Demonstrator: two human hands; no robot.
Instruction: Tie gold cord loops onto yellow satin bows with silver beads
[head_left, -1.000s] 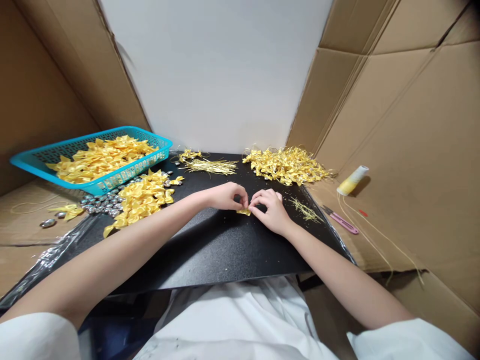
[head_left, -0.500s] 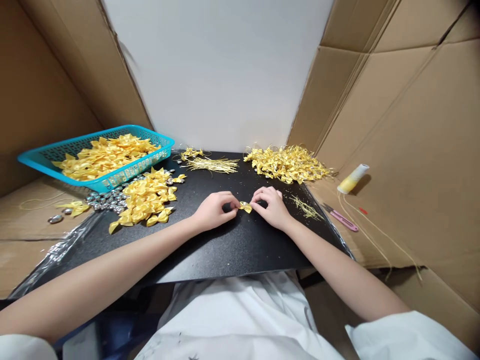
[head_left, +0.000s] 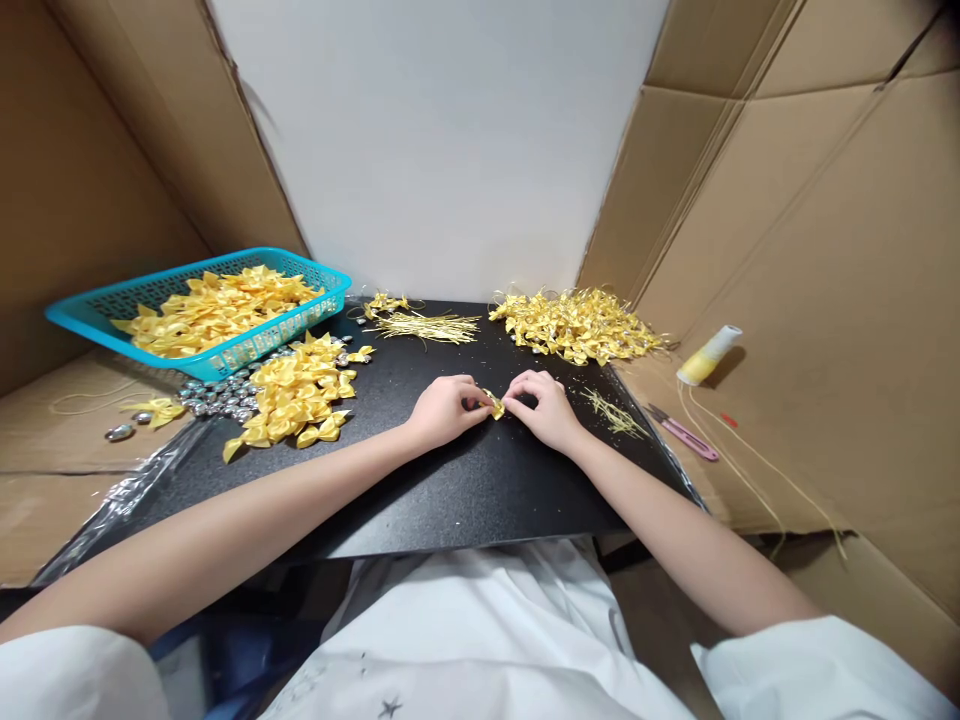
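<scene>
A small yellow ribbon bow (head_left: 496,407) is held just above the black table, partly covered by fingertips. My left hand (head_left: 452,412) pinches its left side between thumb and forefinger. At the bow's right edge, the thumb and forefinger of my right hand (head_left: 547,410) are pinched together; a thin cord between them would be too small to make out. Left of my hands lies a heap of yellow bows (head_left: 304,390), with silver bells (head_left: 221,398) beside it. Beyond my hands are a bundle of cut gold cords (head_left: 427,327) and a pile of bows with cords attached (head_left: 577,325).
A turquoise basket (head_left: 217,362) full of yellow bows stands at the back left. To the right are short cord pieces (head_left: 616,412), pink-handled thread snips (head_left: 691,438) and a cord spool (head_left: 709,357). Cardboard walls (head_left: 817,280) flank the black table (head_left: 450,500).
My left hand has shifted right, closer to my right hand, and covers more of the bow. The bow has turned slightly between my fingers. My right hand stays nearly in place.
</scene>
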